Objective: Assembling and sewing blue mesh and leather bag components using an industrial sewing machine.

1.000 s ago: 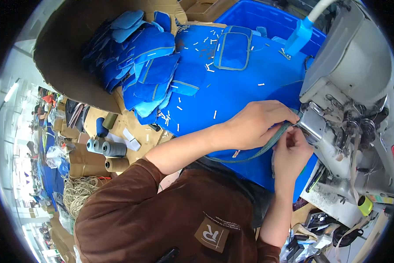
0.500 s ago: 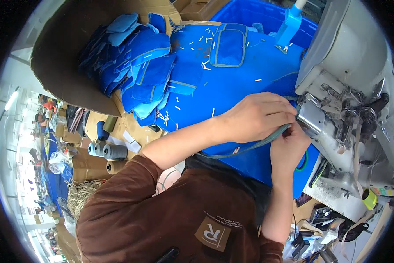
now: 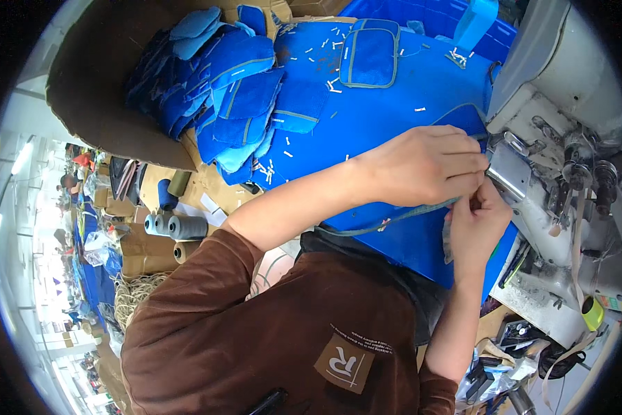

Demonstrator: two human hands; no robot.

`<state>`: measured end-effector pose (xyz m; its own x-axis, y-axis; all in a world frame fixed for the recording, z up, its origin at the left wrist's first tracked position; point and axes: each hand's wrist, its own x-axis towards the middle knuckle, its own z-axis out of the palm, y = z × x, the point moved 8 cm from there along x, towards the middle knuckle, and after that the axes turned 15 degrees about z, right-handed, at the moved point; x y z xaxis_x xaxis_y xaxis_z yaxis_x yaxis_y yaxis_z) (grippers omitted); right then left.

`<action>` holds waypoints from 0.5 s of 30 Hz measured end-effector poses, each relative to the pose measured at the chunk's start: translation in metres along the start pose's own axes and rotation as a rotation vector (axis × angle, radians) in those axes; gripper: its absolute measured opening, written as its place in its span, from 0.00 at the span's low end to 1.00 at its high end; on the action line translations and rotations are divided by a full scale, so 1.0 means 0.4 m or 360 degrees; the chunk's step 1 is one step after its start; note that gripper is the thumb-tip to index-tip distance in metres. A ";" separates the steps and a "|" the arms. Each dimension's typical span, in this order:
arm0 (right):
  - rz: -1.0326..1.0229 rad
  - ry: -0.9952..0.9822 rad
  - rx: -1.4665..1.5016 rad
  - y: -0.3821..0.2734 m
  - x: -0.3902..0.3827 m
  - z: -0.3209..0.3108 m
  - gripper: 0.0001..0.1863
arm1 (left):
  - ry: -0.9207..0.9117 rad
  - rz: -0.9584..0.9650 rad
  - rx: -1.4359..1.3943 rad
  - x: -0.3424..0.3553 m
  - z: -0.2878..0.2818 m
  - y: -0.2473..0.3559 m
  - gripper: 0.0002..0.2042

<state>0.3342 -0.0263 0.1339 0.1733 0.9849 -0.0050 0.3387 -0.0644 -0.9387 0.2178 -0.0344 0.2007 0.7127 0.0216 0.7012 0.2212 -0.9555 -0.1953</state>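
My left hand [image 3: 432, 166] reaches across from the left, fingers closed together at the sewing machine's shiny metal front part [image 3: 510, 176]. A long grey-green fabric strip [image 3: 394, 223] runs under this hand to my right hand [image 3: 482, 225]. The right thumb and fingers pinch close below the left fingertips. The strip also seems to pass through the left fingers, though they mostly cover it. Darker blue fabric [image 3: 467, 119] lies just beyond the left hand, by the machine. A pale, see-through-looking bit hangs beside the right hand; its kind is unclear.
A heap of blue fabric pouches [image 3: 238, 97] spills from a cardboard box [image 3: 96, 83] at the left. One finished-looking pouch [image 3: 372, 59] lies on the blue work surface [image 3: 311, 166] among white scraps. Thread cones [image 3: 186, 227] stand left. A blue bin [image 3: 422, 17] is at the back.
The whole view has shifted, moving the hands and machine up and right in the picture. Both hands remain together at the machine. The green loop beside the right wrist is now mostly hidden.
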 end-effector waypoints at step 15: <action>0.0064 -0.0036 0.0173 -0.005 0.000 -0.043 0.04 | 0.0075 -0.0006 -0.0029 0.008 -0.004 0.011 0.14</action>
<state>0.3494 -0.0290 0.1417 0.1632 0.9853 -0.0502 0.2296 -0.0874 -0.9694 0.2202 -0.0391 0.2032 0.6795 0.0116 0.7336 0.2110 -0.9607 -0.1803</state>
